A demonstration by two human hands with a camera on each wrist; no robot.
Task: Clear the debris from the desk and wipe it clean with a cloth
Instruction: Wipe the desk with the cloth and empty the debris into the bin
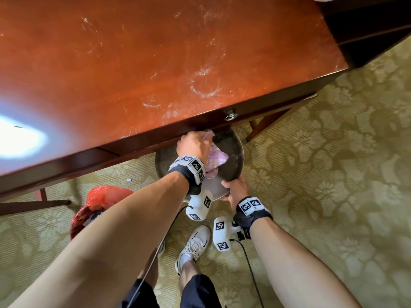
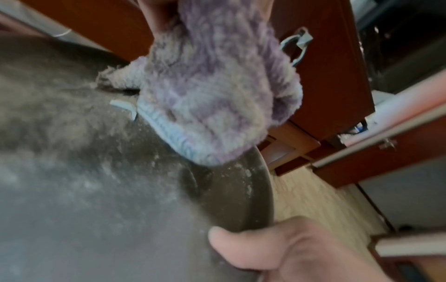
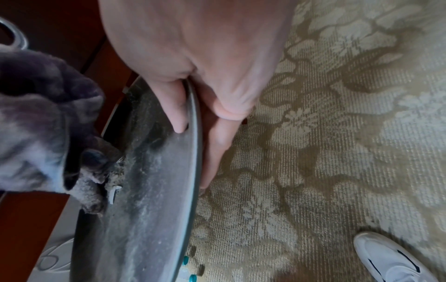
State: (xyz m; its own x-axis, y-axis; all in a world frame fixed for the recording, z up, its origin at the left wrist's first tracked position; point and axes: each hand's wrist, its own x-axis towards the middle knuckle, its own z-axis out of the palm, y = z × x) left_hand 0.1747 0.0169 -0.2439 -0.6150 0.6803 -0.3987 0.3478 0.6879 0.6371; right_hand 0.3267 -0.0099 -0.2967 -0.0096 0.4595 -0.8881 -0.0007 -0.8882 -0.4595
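Head view: at the desk's (image 1: 155,63) near edge, the left hand (image 1: 193,144) grips a purple cloth (image 1: 216,155) over a round tray (image 1: 235,152), which the right hand (image 1: 236,190) holds by its near rim.

Left wrist view: the cloth (image 2: 212,95) hangs onto the dusty tray (image 2: 96,171).

Right wrist view: the right hand (image 3: 205,57) has its thumb inside the tray's rim (image 3: 195,152) and its fingers beneath.

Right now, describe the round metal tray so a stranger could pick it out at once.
Find the red-brown wooden desk and follow its front edge to the drawer's ring pull. Just below, the right hand holds the round metal tray by its rim, while the left hand grips a purple cloth over it. It alone is grey, shallow and dusted with white powder.
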